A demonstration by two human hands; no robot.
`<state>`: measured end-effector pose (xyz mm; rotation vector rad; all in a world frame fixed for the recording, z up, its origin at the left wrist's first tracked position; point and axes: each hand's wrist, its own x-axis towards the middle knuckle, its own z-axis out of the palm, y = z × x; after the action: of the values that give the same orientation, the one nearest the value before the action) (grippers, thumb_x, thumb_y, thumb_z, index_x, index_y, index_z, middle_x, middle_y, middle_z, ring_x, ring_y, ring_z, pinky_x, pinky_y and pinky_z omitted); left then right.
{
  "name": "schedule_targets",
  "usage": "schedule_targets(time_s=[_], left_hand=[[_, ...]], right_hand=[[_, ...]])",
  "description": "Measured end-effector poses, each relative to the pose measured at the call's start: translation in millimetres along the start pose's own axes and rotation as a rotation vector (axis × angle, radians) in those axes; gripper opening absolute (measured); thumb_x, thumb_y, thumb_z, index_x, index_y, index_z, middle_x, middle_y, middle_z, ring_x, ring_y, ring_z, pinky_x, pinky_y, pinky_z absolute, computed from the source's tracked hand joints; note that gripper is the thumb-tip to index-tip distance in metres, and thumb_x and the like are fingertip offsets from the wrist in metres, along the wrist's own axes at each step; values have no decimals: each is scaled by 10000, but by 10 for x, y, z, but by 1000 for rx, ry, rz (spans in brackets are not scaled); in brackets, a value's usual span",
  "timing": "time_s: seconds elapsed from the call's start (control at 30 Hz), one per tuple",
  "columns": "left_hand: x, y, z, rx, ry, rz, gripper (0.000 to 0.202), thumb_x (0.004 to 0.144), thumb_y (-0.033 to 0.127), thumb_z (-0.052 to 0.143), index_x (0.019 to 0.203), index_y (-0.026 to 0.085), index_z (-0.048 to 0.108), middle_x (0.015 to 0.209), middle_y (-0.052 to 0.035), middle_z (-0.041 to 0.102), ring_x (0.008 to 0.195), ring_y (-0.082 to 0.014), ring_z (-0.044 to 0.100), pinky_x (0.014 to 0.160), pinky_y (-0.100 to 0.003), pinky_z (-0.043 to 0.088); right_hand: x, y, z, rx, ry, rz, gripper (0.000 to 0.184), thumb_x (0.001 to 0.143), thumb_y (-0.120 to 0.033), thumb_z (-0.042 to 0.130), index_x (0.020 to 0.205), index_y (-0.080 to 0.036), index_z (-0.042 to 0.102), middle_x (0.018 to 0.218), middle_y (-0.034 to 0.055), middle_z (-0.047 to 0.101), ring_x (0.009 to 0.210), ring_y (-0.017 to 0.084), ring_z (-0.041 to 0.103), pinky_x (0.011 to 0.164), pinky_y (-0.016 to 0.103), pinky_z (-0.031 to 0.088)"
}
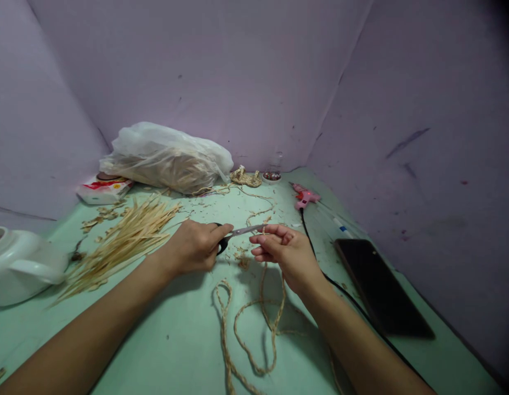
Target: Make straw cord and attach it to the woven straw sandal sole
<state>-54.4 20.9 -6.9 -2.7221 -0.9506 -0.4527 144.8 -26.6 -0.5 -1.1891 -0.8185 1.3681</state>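
Note:
My left hand grips the black handles of a pair of scissors, whose blades point right toward my other hand. Between the fingertips of my right hand is pinched a braided straw cord, and the blade tips lie right by those fingers. The cord hangs down from the hand and loops over the green tabletop. Whether the blades touch the cord is too small to tell. Straw scraps lie on the table below the scissors.
Dry straw strips lie left, beside a white pot. Behind are a plastic bag, a box, a small woven sandal and a jar. To the right are a pink glue gun, its black cable and a phone.

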Motion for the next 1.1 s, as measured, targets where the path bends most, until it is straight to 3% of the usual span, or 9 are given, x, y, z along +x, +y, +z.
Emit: schedule_targets(time_s=[0.17,0.4,0.7,1.1], left_hand=[[-1,-26,5,-231,75,-65,437,684,152,470,1108,216,549,853,-6,699,727,-145,643,628,-223,442],[6,-2,15,-124,-23,-120,497,695,209,480,1189,172,520,910,-54,682,789,-197,636,647,-288,449],[20,64,-14,-197,-42,-86,498,682,176,472,1174,173,546,884,-36,689,716,-171,631,593,-255,429],[10,43,19,-327,7,-35,441,680,101,443,1083,204,586,725,14,664,606,-115,589,556,-197,377]], right_hand=[[3,7,-17,-8,-14,-20,266,617,-167,712,848,-129,586,670,31,703,491,102,628,476,201,531],[-14,31,1,7,-37,-17,344,588,-178,731,894,-135,579,638,24,700,480,111,629,473,211,527],[5,111,19,-15,-142,-9,351,530,-258,766,835,-136,642,645,32,704,479,113,620,496,239,531],[25,144,-16,-89,-116,-72,396,560,-291,755,924,-144,701,702,57,716,527,130,635,541,273,539]])
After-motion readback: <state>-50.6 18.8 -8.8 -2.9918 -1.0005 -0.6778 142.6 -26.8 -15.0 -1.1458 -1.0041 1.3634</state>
